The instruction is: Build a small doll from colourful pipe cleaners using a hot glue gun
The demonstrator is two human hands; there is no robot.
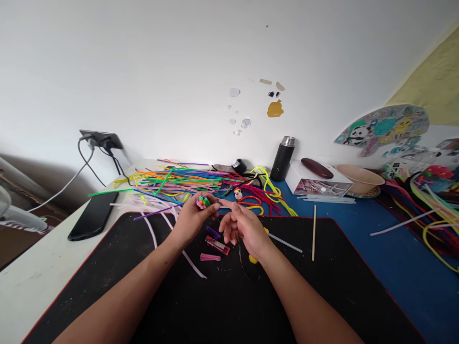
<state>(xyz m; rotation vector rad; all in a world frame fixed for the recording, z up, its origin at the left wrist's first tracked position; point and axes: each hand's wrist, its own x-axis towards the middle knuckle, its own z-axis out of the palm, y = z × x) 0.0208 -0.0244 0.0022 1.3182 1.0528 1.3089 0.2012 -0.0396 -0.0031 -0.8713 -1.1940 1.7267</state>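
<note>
My left hand [191,219] is closed around a small bundle of bright pipe-cleaner pieces [202,202], pink, green and orange, held up over the black mat [107,286]. My right hand [241,227] hovers just right of it, fingers spread and loosely curled, index finger reaching toward the bundle; nothing shows in it. Under the hands lie a purple piece [213,232], a pink-red lighter-like item [217,245] and a short pink piece [210,257]. A yellow handle [253,259] pokes out below my right wrist.
A heap of coloured pipe cleaners [186,180] lies behind the hands. A black phone [93,215] sits left, a dark flask [282,158], white box [315,181] and bowl [360,177] at back right. A wooden stick [313,232] lies right. More pipe cleaners [430,200] fill the far right.
</note>
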